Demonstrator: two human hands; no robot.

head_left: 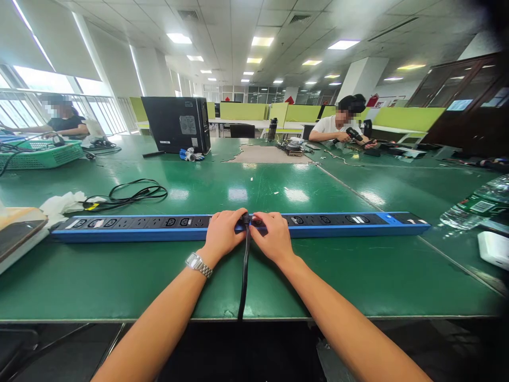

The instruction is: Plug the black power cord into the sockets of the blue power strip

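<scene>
A long blue power strip (334, 230) with a row of black sockets lies crosswise on the green table. Around the middle of it are both my hands, thumbs at its front side and fingers curled over the top. My left hand (225, 232), with a metal watch (199, 264) at the wrist, is closed on the strip, its index finger against the black plug (246, 218). My right hand (273, 236) is closed on the strip just right of the plug. From there a thick black power cord (244, 276) runs between my hands and over the front table edge. Some fingertips are hidden.
A coiled black cable (135, 193) lies behind the strip's left part. At far left stands a green basket (51, 156); a black computer case (177, 124) is at the back. A water bottle (477, 204) lies right. Two people sit across the table, one holding a dark tool (352, 133).
</scene>
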